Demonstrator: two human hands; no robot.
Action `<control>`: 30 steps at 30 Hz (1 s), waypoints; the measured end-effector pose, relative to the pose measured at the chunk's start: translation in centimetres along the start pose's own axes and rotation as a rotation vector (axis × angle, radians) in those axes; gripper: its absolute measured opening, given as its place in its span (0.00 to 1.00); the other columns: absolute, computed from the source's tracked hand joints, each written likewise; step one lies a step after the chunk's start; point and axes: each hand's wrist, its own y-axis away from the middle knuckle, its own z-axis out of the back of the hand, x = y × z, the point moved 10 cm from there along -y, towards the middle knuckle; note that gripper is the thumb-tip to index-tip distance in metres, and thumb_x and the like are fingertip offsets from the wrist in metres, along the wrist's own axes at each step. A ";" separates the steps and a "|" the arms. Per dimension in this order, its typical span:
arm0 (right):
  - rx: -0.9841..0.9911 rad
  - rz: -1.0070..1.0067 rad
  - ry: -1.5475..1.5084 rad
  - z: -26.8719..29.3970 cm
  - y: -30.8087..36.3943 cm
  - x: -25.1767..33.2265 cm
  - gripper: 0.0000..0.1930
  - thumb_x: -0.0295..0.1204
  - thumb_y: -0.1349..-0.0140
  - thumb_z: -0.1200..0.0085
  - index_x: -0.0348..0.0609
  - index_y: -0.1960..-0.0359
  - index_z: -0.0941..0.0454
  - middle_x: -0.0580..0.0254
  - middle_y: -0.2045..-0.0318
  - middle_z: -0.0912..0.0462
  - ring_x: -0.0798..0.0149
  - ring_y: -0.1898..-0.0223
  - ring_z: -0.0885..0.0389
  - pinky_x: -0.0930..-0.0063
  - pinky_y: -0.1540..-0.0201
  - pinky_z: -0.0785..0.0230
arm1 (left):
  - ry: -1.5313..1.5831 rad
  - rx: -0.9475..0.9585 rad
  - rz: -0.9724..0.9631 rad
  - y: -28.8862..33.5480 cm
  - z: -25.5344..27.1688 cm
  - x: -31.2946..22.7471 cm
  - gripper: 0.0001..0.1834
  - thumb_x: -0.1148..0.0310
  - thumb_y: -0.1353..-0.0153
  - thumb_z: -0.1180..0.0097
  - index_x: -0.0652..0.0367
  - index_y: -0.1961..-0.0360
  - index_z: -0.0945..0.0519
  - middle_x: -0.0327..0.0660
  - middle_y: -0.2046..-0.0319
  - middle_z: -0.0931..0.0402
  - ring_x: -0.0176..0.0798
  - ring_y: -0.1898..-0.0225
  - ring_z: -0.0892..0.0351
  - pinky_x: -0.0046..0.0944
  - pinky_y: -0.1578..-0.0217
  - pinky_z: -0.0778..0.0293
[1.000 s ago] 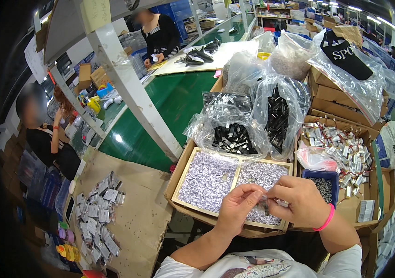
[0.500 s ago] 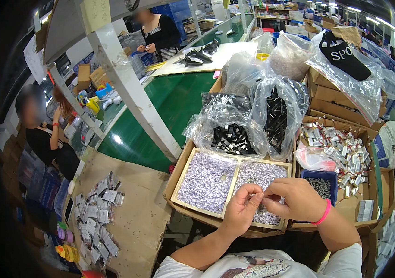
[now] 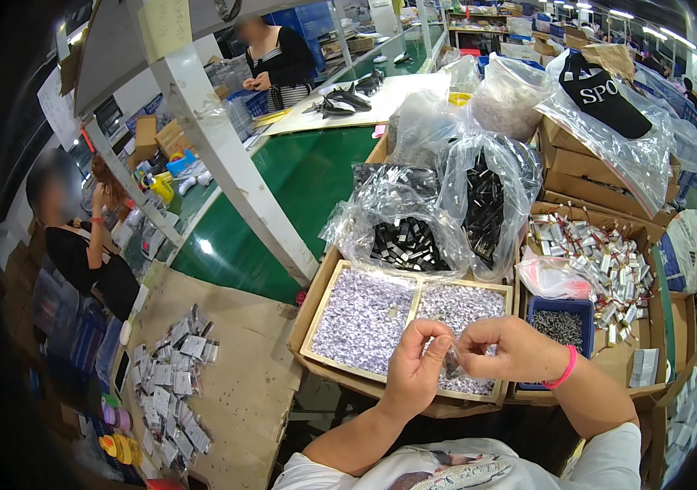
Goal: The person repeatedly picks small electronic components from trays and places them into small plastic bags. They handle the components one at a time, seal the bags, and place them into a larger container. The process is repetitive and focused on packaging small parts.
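Observation:
My left hand (image 3: 416, 366) and my right hand (image 3: 500, 351) meet over the near right part of a wooden tray (image 3: 352, 376). Between their pinched fingers is a small clear plastic bag (image 3: 451, 364), its contents too small to make out. Both hands are closed on the bag, thumbs against fingers. Under them, the tray's two compartments hold many small whitish-purple pieces (image 3: 365, 318). A blue bin (image 3: 561, 305) of small dark metal parts, perhaps screws, stands just right of my right hand.
Behind the tray, clear bags hold black plug-like pieces (image 3: 411, 245). On the right, a cardboard box (image 3: 647, 327) holds silvery parts with red wires. Packed small bags (image 3: 170, 384) lie on a cardboard-covered table at left. A metal post (image 3: 230, 163) rises beside the green belt. Two people are beyond.
My hands have drawn slightly apart and a little lower, so the clear bag shows more between the fingers. The view has shifted slightly.

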 end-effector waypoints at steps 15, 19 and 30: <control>-0.367 0.013 -0.057 3.1 3.2 -0.1 0.09 0.29 0.48 0.38 0.37 0.68 0.20 0.61 0.73 0.20 0.71 0.73 0.23 0.78 0.67 0.29 | 0.069 -0.230 0.015 -0.4 2.5 -0.7 0.06 0.67 0.31 0.57 0.58 0.61 0.36 0.41 0.71 0.28 0.37 0.71 0.21 0.34 0.69 0.24; -0.362 0.058 -0.125 1.9 2.7 -0.4 0.14 0.31 0.46 0.36 0.38 0.61 0.20 0.60 0.68 0.19 0.70 0.69 0.21 0.78 0.65 0.28 | 0.199 -0.249 0.039 -0.2 1.9 -0.7 0.07 0.66 0.31 0.57 0.58 0.60 0.35 0.40 0.68 0.32 0.37 0.71 0.22 0.34 0.69 0.24; -0.636 0.129 -0.090 2.4 3.2 -0.4 0.10 0.27 0.44 0.39 0.37 0.61 0.18 0.58 0.68 0.16 0.67 0.66 0.19 0.76 0.62 0.28 | 0.171 -0.399 -0.069 0.3 3.2 -1.2 0.06 0.67 0.31 0.57 0.58 0.59 0.33 0.41 0.65 0.28 0.34 0.64 0.24 0.34 0.62 0.27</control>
